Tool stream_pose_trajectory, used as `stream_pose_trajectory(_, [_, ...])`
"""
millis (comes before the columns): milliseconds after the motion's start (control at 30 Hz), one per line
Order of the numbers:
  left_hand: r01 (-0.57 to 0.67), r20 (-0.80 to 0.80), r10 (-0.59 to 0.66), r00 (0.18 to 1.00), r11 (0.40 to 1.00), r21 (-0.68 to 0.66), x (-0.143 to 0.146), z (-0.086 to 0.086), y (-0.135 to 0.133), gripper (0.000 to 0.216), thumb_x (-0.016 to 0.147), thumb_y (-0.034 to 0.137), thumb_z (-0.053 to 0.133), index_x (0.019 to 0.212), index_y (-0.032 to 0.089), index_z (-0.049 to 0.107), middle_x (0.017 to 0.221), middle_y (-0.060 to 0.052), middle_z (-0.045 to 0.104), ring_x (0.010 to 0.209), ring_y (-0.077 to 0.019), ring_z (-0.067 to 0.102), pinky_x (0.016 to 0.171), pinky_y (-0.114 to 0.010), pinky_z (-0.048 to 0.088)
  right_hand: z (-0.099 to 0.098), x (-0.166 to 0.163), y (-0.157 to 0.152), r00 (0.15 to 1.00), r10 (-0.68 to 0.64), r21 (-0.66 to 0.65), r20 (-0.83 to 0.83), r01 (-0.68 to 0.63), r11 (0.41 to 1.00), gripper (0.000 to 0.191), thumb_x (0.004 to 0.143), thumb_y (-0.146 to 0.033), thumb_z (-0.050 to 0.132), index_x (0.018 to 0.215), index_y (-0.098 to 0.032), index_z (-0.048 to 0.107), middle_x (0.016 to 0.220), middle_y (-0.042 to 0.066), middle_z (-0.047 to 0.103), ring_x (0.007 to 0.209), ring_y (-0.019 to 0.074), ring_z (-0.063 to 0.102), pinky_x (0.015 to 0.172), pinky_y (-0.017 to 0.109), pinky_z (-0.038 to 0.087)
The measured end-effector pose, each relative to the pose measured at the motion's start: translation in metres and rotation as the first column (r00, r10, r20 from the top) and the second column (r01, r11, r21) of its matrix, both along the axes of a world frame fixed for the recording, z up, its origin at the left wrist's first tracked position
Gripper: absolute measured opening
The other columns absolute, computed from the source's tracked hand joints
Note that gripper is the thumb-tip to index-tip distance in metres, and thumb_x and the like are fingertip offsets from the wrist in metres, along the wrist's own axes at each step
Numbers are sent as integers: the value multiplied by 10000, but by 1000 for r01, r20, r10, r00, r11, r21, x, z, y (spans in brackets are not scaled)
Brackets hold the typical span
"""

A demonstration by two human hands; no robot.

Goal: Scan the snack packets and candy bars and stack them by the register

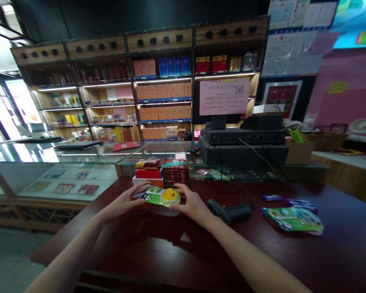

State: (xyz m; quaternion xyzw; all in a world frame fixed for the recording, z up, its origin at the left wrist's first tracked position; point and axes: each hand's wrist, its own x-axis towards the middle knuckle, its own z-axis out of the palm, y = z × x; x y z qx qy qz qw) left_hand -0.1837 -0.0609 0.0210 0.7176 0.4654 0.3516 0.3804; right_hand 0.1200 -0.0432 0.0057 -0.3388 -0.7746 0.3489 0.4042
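Between my two hands is a flat green package (155, 196) with a yellow duck-like round part at its right end and panda pictures at the left. My left hand (134, 199) grips its left end. Around the right end, the fingers and thumb of my right hand (190, 202) hold the edge. Just behind it stand a stack of red and yellow packs (148, 173) and a stack of dark red wrapped snacks (175, 175). A black handheld scanner (230, 211) lies to the right of my right hand.
Similar green packages (293, 219) and several purple wrapped bars (301, 203) lie on the dark table (158, 252) at right. Behind are a glass counter (152, 147), a monitor with a pink notice (224, 97), a trailing cable (259, 158) and stocked shelves (163, 79).
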Motion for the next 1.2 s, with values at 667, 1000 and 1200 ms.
stream_pose_trajectory(667, [-46,-521,215,826,947,318,-55,-54,-9,675,824,476,678,1438,268,491,1446,-99,564,1326,-293,527,1145,-477,367,-38,-51,0,902,-57,147,429,-8,989,729,783,-417,762,1427,-220,483,1427,143,564,1314,314,508,1085,439,359])
stream_pose_trajectory(1000, [-69,-544,240,804,946,316,-55,-59,-9,654,823,501,664,1414,263,516,1462,-93,551,1335,-291,518,1151,-472,359,-41,-55,5,887,-58,152,458,-14,988,827,790,-421,716,1516,-197,389,1511,173,478,1385,343,439,1139,482,310])
stream_pose_trajectory(1200, [-94,-571,259,779,949,302,-52,-55,-9,662,827,515,650,1410,228,523,1489,-112,518,1367,-309,482,1161,-498,351,-37,-56,5,872,-51,145,487,-23,989,870,814,-418,673,1557,-167,297,1541,190,431,1433,334,378,1159,495,282])
